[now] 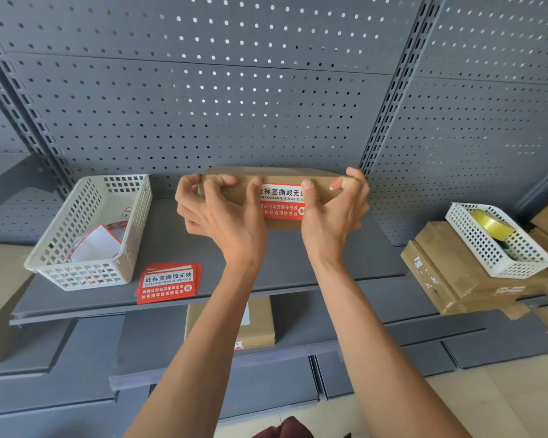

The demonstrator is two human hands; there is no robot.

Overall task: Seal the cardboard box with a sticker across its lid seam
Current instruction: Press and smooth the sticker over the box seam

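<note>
Both hands, left hand (222,213) and right hand (332,210), grasp the box (276,177) on the shelf (298,263); thumbs should press the sticker (280,202) firmly across the seam.

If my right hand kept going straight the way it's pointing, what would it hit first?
The right hand is already against the box. Past the box, it would probably meet the pegboard, though the depth is unclear.

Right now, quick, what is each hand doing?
Left hand: closed on the cardboard box, gripping its left end.
Right hand: closed on the box's right end, thumb pressing the red seal sticker.
</note>
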